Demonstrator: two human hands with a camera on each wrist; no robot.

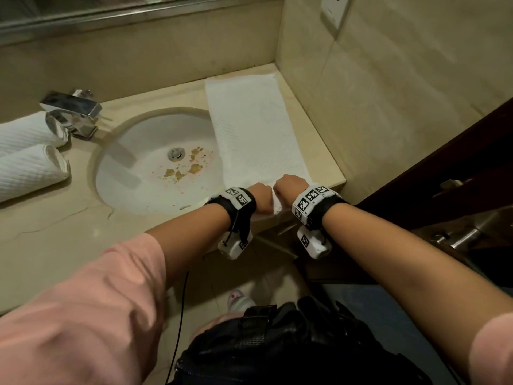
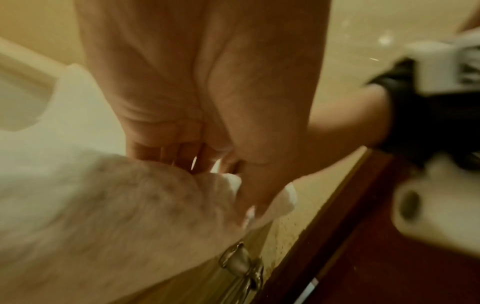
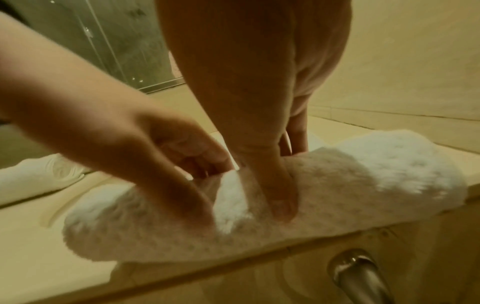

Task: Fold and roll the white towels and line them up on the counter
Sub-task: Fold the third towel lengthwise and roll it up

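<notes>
A long folded white towel (image 1: 258, 129) lies flat on the beige counter (image 1: 55, 234), right of the sink and partly over its rim. Its near end is turned up into a small roll (image 3: 363, 176) at the counter's front edge. My left hand (image 1: 263, 198) and right hand (image 1: 290, 187) sit side by side on that roll, fingers curled round it. In the right wrist view my right hand (image 3: 288, 174) presses its thumb into the front of the roll, with the left hand (image 3: 187, 164) gripping beside it. The left wrist view shows my left hand (image 2: 213, 168) pinching towel (image 2: 116, 205) cloth.
Two rolled white towels (image 1: 30, 170) (image 1: 25, 134) lie side by side at the counter's left end. A chrome faucet (image 1: 72, 112) stands behind the stained sink (image 1: 133, 140). A tiled wall (image 1: 388, 93) closes the right side; a dark door with a metal handle (image 1: 455, 234) is near my right arm.
</notes>
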